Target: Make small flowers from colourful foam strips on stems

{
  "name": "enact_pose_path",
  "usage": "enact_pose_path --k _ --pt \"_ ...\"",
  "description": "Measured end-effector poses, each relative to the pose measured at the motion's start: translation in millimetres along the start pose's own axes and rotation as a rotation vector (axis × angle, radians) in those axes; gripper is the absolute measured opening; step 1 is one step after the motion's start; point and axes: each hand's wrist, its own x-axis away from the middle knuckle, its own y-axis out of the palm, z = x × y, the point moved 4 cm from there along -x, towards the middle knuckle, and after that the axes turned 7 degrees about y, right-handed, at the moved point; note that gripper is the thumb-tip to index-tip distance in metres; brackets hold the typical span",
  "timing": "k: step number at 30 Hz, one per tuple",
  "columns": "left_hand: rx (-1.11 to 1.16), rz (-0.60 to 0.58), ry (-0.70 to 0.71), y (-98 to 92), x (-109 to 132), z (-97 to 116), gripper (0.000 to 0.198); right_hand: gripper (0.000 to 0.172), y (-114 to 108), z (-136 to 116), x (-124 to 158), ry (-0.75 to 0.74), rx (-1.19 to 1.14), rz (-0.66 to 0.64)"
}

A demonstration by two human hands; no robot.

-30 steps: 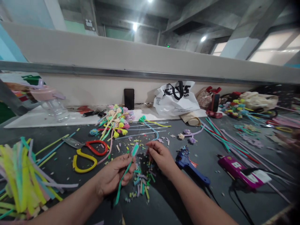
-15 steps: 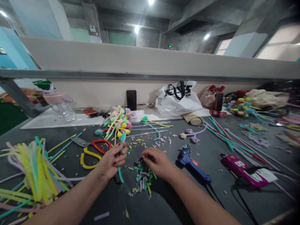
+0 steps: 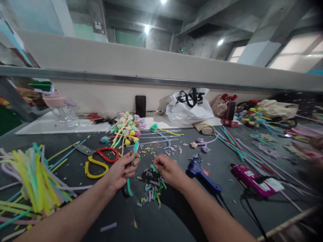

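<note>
My left hand point(image 3: 127, 168) is closed round a teal pipe cleaner point(image 3: 129, 188), whose upper end stands above my fingers and whose lower end hangs below them. To its right, my right hand point(image 3: 169, 169) pinches a short teal pipe cleaner piece point(image 3: 153, 168) between thumb and finger. Under and between my hands lies a pile of short cut pipe cleaner pieces point(image 3: 154, 191) in green, purple and yellow. Scissors point(image 3: 96, 169) with one red and one yellow handle lie open just left of my left hand.
Left is a heap of long pipe cleaners point(image 3: 35, 181). A flower bunch point(image 3: 128, 126) lies behind my hands. On the right are a blue glue gun point(image 3: 205, 178) and a magenta device point(image 3: 254, 179) with cables. Farther back stand a phone point(image 3: 140, 106), a plastic bag point(image 3: 190, 107) and a bottle point(image 3: 60, 109).
My right hand has risen slightly from the pile, and a short teal piece now shows in its pinch. My left hand keeps its hold. The view has shifted a little.
</note>
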Motion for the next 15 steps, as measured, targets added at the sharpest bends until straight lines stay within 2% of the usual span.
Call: enact_pose_path --k 5,9,13,15 --pt "-0.013 -0.021 -0.027 2.0 0 -2 0.012 0.016 -2 1 -2 0.015 -0.052 -0.013" --pt "-0.03 -0.041 -0.04 2.8 1 -3 0.013 0.019 2 0 -5 0.013 -0.036 -0.075" --pt "-0.049 -0.071 -0.044 4.9 4 -4 0.014 0.019 7 -14 -2 -0.058 0.025 -0.186" --pt "-0.054 -0.08 -0.044 5.8 5 -5 0.014 0.019 4 -25 3 -0.068 0.062 -0.186"
